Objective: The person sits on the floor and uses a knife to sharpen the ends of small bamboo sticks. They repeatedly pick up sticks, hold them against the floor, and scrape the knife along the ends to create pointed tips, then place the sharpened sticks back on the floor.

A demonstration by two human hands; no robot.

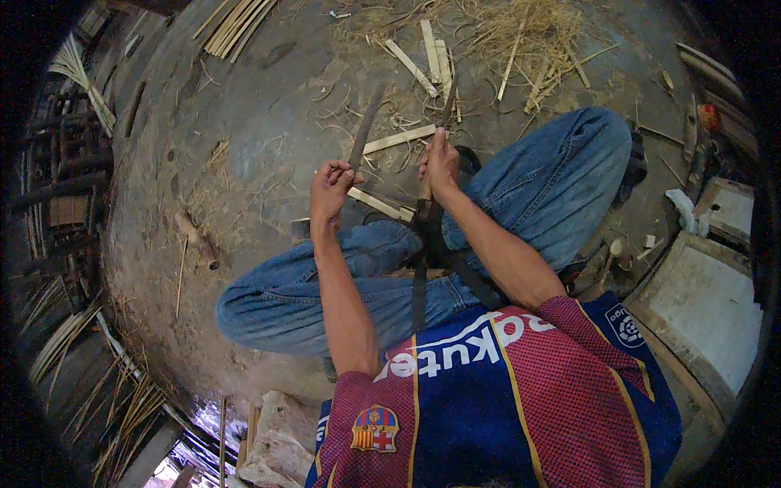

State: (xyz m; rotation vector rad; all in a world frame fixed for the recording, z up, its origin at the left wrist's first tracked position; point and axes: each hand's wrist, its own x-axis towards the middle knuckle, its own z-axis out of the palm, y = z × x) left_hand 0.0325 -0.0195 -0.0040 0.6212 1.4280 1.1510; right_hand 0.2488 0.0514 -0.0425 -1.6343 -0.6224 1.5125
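My left hand (332, 185) is closed around the lower end of a long, flat dark strip (368, 122), which slants up and away from me; its material is hard to tell. To the right, my right hand (440, 167) grips a knife by its long handle (425, 190), with the narrow dark blade (450, 102) pointing away from me. The blade and the dark strip are apart. Between the hands lies a pale split-bamboo piece (400, 139), and another pale piece (380, 204) is just below, near my crossed legs.
Several pale slats (429, 53) and a heap of shavings (521, 37) lie ahead on the floor. A strip bundle (236, 28) is at the far left. Nearer on the left rests a short wooden stick (198, 241). Wooden-framed panels (691, 297) stand at my right.
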